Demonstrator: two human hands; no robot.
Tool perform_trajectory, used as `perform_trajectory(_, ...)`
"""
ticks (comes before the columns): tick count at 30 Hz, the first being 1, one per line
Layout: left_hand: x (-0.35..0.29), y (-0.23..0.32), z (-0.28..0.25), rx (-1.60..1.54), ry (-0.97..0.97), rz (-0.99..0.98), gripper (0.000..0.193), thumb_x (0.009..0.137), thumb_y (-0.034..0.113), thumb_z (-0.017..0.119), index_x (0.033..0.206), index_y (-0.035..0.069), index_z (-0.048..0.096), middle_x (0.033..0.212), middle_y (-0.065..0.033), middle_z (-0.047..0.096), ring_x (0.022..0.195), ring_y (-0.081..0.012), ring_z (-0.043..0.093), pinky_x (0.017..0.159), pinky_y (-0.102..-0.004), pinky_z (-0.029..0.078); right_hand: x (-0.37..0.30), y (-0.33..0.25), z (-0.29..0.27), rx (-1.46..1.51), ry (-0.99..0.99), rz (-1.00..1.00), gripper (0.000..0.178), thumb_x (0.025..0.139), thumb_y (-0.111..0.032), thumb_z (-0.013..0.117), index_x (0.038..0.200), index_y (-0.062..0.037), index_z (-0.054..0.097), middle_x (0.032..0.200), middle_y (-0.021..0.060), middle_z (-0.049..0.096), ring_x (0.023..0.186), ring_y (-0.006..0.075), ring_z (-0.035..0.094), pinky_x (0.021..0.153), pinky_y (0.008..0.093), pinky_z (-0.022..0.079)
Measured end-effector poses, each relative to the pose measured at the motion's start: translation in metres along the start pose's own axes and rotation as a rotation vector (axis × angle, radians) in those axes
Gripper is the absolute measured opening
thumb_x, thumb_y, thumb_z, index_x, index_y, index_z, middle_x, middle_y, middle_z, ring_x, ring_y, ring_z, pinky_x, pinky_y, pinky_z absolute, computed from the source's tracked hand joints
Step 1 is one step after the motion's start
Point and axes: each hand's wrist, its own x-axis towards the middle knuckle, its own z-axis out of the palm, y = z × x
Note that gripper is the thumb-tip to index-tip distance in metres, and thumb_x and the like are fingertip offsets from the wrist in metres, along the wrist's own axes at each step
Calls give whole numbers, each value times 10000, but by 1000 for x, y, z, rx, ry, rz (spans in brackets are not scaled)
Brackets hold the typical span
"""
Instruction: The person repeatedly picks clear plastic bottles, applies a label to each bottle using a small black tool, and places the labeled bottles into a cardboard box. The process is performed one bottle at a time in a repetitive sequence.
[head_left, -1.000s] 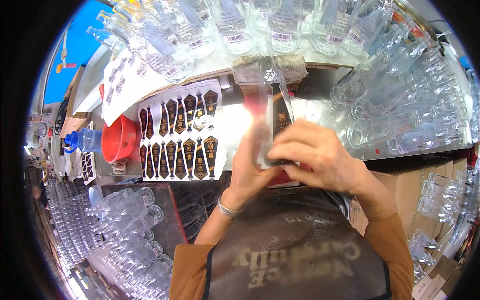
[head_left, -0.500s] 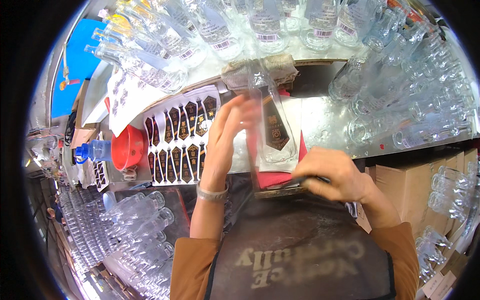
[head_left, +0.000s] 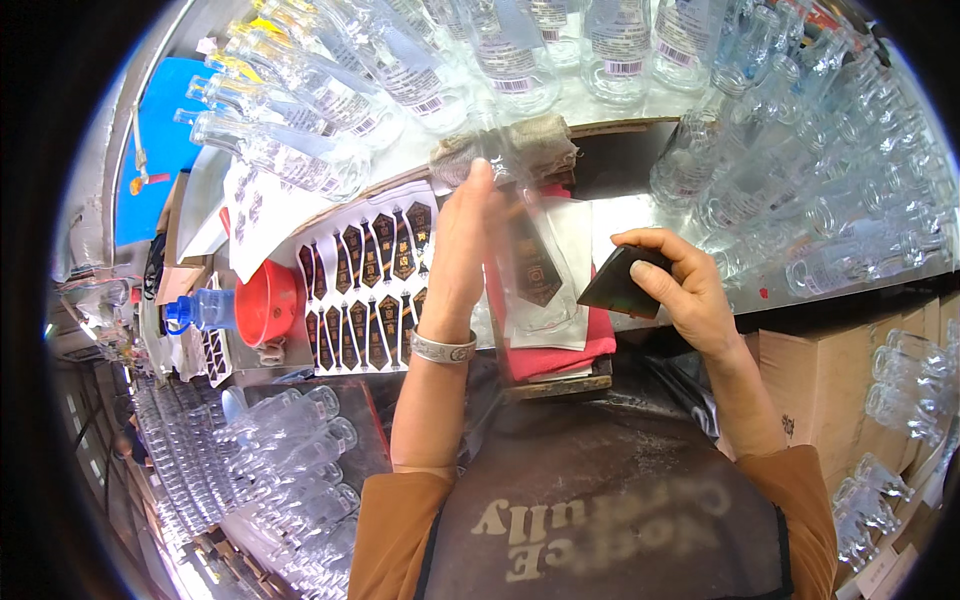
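Light glints off the metal workbench (head_left: 738, 288).
There's a blue panel (head_left: 160, 150) off left, brown cardboard boxes (head_left: 815, 385) over right.

The clear glass bottle (head_left: 560, 316) lay on its side over a white sheet (head_left: 580, 218), base toward the person, neck pointing away and slightly left, its outline blurred. Its black label (head_left: 538, 268), with gold-coloured marks, faced up, narrow toward the neck and pointed toward the base. The thin dark flat piece (head_left: 622, 286), four-sided, sat tilted in the right hand (head_left: 692, 295), just beside the bottle.
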Motion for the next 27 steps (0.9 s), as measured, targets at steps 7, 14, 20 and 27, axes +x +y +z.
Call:
perform_trajectory(7,9,-5,-1,381,121,74,472,1004,452,584,1038,-19,600,926,-151,726,738,-123,664,695,-257,540,-3,6,-2,16,68,-10,291,970,-147,605,1228,-17,641,1010,8,655,910,72,593,835,234,484)
perform_trajectory(14,8,-4,-2,276,25,33,546,1027,488,513,1121,-45,582,978,-189,719,803,-176,694,724,-279,556,-4,10,-5,47,74,-7,291,959,-123,601,1224,-13,644,1027,14,659,933,77,592,863,243,480)
perform_trajectory(20,-2,-7,15,86,51,54,602,1044,526,440,1205,-42,560,1071,-221,703,898,-253,712,766,-327,571,-5,22,-9,159,88,26,305,958,-117,601,1238,-2,633,1068,32,652,958,93,606,888,262,494)
perform_trajectory(27,-5,-15,10,-63,-11,37,606,1067,510,371,1325,-28,476,1163,-221,670,985,-252,693,813,-332,571,15,29,-5,270,118,-3,361,949,-124,622,1286,2,595,1124,43,631,1025,109,594,942,279,477)
